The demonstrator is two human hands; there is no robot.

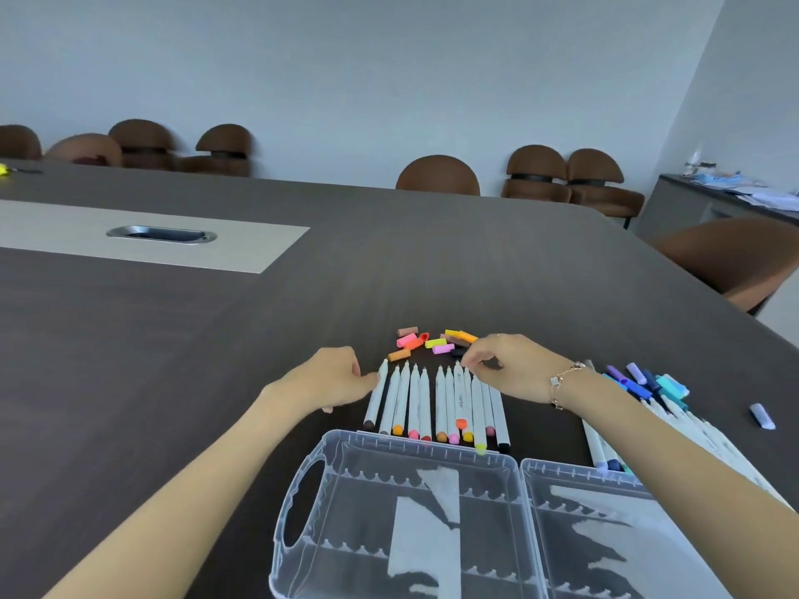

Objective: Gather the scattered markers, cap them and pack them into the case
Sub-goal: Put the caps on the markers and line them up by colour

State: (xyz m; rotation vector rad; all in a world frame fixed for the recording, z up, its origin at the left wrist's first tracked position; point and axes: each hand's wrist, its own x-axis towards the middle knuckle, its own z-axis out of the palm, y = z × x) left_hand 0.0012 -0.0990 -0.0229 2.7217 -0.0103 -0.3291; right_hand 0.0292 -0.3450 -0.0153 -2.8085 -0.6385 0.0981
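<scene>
Several white markers (436, 402) lie side by side on the dark table, bare tips pointing away from me, coloured ends toward the clear plastic case (406, 451). The case lies open with both halves flat in front of me. Loose caps (432, 341) in pink, yellow, orange and brown are scattered just beyond the marker tips. My left hand (333, 378) touches the leftmost marker near its tip with its fingertips. My right hand (510, 367) hovers over the right markers, fingers curled and pinching at a marker tip.
A second heap of markers with blue and purple caps (648, 384) lies right of my right forearm. One pale lilac cap (763, 416) sits alone at the far right. Brown chairs (437, 175) stand along the table's far edge. A metal cable slot (162, 234) is at the left.
</scene>
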